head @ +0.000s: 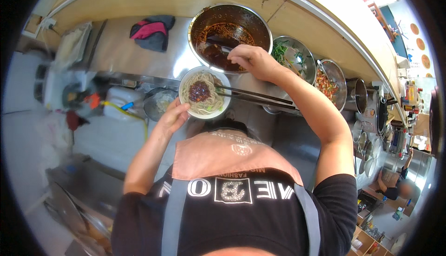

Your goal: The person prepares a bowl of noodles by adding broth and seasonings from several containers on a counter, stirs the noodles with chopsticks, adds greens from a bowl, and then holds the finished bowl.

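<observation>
My left hand grips the left rim of a white bowl, thumb on the edge. Pale noodles fill it, topped with a dark red chili sauce and bits of green. Dark chopsticks lean in the bowl and stick out to the right, under my right forearm. My right hand is over the near right rim of a large steel pot of dark red chili oil. Its fingers are drawn together; whether they hold a handle is hidden.
Right of the pot stand a steel bowl of chopped greens and one of chopped mixed vegetables. A grey and pink cloth lies on the steel counter. Another person is at the far right.
</observation>
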`<action>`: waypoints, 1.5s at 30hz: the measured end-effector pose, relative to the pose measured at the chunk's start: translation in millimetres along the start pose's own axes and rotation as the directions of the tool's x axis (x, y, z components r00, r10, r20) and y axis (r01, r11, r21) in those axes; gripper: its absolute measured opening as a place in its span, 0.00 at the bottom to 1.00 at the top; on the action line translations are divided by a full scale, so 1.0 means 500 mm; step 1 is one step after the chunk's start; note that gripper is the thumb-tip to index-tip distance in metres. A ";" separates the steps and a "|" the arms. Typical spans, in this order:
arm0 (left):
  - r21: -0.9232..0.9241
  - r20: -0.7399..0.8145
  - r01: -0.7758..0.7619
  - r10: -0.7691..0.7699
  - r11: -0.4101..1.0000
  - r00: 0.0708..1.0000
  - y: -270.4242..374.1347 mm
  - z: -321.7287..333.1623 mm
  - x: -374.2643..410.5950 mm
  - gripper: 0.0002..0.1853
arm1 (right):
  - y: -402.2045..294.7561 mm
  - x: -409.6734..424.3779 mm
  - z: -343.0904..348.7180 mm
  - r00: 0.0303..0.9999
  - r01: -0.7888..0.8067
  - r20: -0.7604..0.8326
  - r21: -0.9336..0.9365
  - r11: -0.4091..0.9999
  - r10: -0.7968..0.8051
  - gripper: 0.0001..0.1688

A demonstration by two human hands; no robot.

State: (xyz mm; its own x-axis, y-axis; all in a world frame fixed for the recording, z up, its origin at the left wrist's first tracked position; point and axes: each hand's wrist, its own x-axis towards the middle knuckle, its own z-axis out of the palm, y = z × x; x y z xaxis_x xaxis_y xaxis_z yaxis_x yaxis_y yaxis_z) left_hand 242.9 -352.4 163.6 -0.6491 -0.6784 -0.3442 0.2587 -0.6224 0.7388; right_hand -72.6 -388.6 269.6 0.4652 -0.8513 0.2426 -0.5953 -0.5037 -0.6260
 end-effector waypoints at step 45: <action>0.067 0.031 -0.008 0.006 0.998 0.999 0.018 0.031 -0.009 0.21 | -0.011 -0.104 -0.075 0.759 -0.363 -0.071 0.780 0.510 0.648 0.16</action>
State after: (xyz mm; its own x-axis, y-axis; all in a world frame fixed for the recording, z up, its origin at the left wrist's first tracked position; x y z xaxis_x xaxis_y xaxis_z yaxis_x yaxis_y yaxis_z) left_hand 237.1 -349.0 180.9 -0.6697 -0.6694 -0.3215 0.2154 -0.5894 0.7786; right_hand -118.0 -347.1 288.4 -0.0793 -0.9825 -0.1686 0.0382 0.1660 -0.9854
